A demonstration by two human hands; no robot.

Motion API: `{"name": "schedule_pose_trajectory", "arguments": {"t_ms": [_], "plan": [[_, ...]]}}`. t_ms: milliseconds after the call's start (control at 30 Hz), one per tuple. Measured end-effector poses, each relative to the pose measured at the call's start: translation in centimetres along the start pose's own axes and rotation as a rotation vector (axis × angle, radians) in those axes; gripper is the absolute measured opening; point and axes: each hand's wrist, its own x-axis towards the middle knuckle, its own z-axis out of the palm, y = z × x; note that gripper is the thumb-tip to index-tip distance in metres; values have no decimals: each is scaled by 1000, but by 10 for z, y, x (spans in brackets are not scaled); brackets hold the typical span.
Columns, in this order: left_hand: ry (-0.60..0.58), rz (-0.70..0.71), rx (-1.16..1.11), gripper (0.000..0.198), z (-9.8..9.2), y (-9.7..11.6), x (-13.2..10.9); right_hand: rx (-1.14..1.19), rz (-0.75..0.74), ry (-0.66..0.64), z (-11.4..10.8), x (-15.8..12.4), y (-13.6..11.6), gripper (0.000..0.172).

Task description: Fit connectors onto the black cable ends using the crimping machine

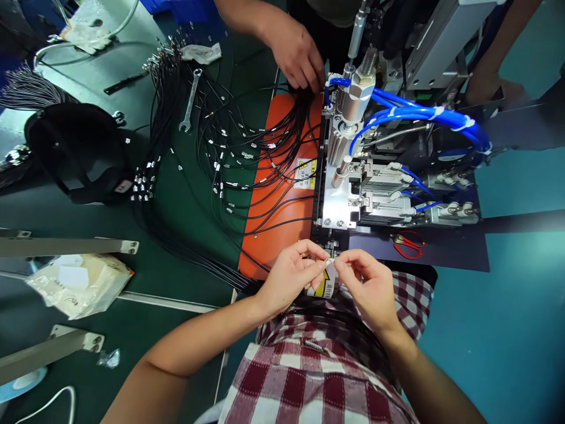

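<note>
My left hand is closed in a pinch in front of my lap. Facing it, my right hand pinches too, with thumb and forefinger together. Between the two sets of fingertips shows a small pale wire end, too tiny to make out fully. Just beyond the fingertips stands a metal machine with cylinders and blue air tubes. Beside it, left of my fingers, lies an orange plate crossed by several black cables. A yellow and white label shows under my hands.
Across the machine, a co-worker's hand holds a bunch of black cables. A wrench, a black strapped item and cable bundles lie on the green table. Red-handled scissors rest at right; a plastic bag lies at left.
</note>
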Motion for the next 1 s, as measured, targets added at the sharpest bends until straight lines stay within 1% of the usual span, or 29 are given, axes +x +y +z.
{"name": "schedule_pose_trajectory", "arguments": {"t_ms": [67, 100, 133, 167, 200, 233, 367, 467, 567, 667, 800, 900, 1000], "plan": [[14, 10, 4, 20, 0, -1, 1, -288, -297, 71, 1, -4, 0, 5], [21, 17, 5, 20, -1, -2, 2, -404, -424, 80, 2, -6, 1, 5], [27, 26, 5, 19, -1, -3, 2, -483, -511, 77, 4, -7, 2, 7], [32, 34, 5, 19, -1, -4, 2, -515, -550, 78, 5, -8, 3, 8], [36, 40, 6, 18, -1, -4, 3, -501, -545, 90, 7, -9, 4, 9], [38, 46, 8, 17, -2, -4, 3, -451, -506, 111, 8, -9, 4, 9], [43, 52, 16, 19, -2, -4, 2, -195, -255, 222, 12, -10, 5, 5], [51, 42, 30, 21, -1, -3, 2, -118, -151, 222, 11, -8, 4, 4], [54, 33, 39, 23, 0, -2, 2, -95, -130, 195, 10, -6, 3, 3], [62, 24, 47, 25, 0, -2, 1, -102, -131, 194, 10, -4, 1, 2], [56, 25, 65, 25, 0, -3, 1, -117, -157, 176, 9, -3, 0, 1], [49, 30, 77, 23, 0, -3, 1, -133, -187, 150, 7, -3, 0, 3], [49, 32, 71, 22, 0, -4, 1, -140, -218, 151, 6, -3, 2, 5]]}}
